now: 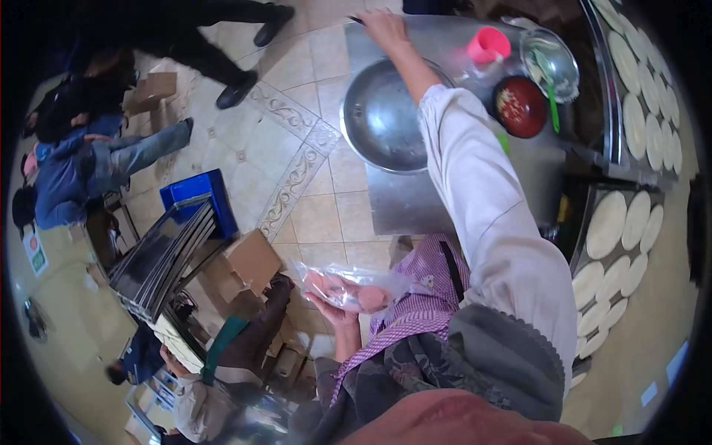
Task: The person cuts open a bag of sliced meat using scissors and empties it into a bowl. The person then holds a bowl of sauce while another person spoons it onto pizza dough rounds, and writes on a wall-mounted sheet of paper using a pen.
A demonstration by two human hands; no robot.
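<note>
The left hand (337, 314) is curled under a clear plastic bag (337, 278), grasping it from below, with pink discs (373, 298) showing through the film. Held this way, close in front of the striped apron (426, 293), the limp bag probably gets support from the palm. The plastic is thin, glossy and crumpled; the discs look flat, round and matte.

The right hand (389, 31) reaches out past a wide steel bowl (378, 130) toward the far edge of the tabletop (408, 204). A slim black object (357, 20) pokes out beside its fingers — I cannot tell whether they grip it. The loose pale sleeve (482, 185) crosses over the bowl's rim.

Beyond the bowl, smaller vessels cluster, perhaps for easy reach: a smooth pink plastic mug (489, 46), a reddish-brown bowl (538, 111) of pale shreds (513, 105), and a shiny metal bowl (572, 70) with a green utensil (552, 100) leaning across its rim. Farther right, pale dough rounds (632, 126) lie in rows on metal trays — likely spread flat for separation. Left, on patterned tiles (311, 204), stands an open cardboard box (252, 259).
</note>
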